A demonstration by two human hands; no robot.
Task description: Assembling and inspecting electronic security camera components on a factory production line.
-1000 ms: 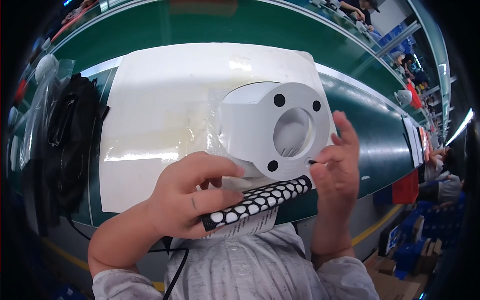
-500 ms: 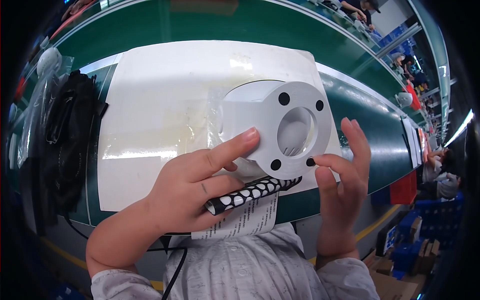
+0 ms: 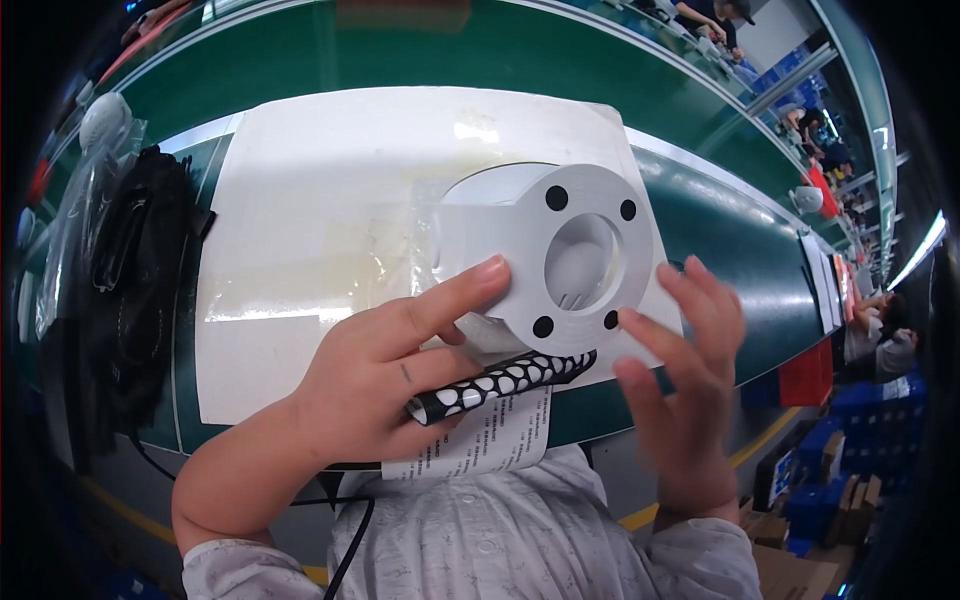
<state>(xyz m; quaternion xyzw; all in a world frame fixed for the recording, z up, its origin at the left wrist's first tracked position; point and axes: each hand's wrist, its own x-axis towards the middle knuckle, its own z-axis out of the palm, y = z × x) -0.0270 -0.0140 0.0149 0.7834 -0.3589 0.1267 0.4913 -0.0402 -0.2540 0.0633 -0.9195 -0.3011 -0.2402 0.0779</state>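
Note:
A white round plastic part [image 3: 545, 255] with a big centre hole and several small dark holes lies on a white sheet [image 3: 320, 200] on the green bench. My left hand [image 3: 390, 375] grips a black pen with white spots [image 3: 500, 380], and its forefinger rests against the part's left rim. My right hand [image 3: 680, 385] is just right of the part, fingers spread, one fingertip touching its lower right edge. A printed paper slip [image 3: 480, 440] hangs below the pen.
A bundle of black cable in clear plastic bags [image 3: 120, 270] lies at the left of the sheet. The green conveyor bench [image 3: 720, 240] runs away to the right, where other people work. Blue crates [image 3: 860, 440] stand at the lower right.
The white part has turned and shifted slightly right. My left forefinger stretched out onto its rim. My right hand dropped lower and opened beside the part.

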